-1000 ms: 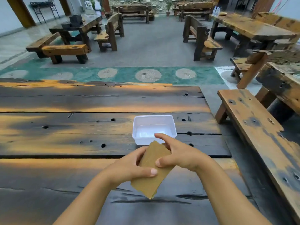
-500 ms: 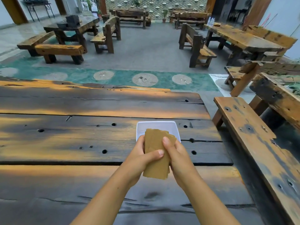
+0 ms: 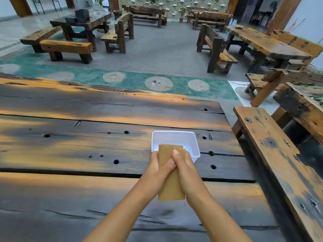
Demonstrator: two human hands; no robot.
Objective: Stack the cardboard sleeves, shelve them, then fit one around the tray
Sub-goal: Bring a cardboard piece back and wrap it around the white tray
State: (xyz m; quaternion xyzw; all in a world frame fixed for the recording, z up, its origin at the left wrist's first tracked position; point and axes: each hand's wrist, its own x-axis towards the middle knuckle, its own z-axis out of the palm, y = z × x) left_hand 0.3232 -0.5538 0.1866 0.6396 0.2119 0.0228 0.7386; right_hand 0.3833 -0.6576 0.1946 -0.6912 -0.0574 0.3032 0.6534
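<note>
A flat brown cardboard sleeve (image 3: pixel 170 187) is held upright between both hands, just in front of a white plastic tray (image 3: pixel 194 142) that stands on the dark wooden table. My left hand (image 3: pixel 158 169) grips the sleeve's left side, thumb across its face. My right hand (image 3: pixel 186 169) grips the right side, thumb on the front. The sleeve's top edge shows two layers and overlaps the tray's near rim in view. The tray's near left corner is hidden behind the hands.
The plank table (image 3: pixel 87 145) has knot holes and gaps between boards; its right edge runs near the tray. A wooden bench (image 3: pixel 279 154) stands right of the table. More benches and tables fill the room beyond.
The sleeve has gone from tilted and low over the table to upright and closer to the tray. Both hands have slid together around its middle.
</note>
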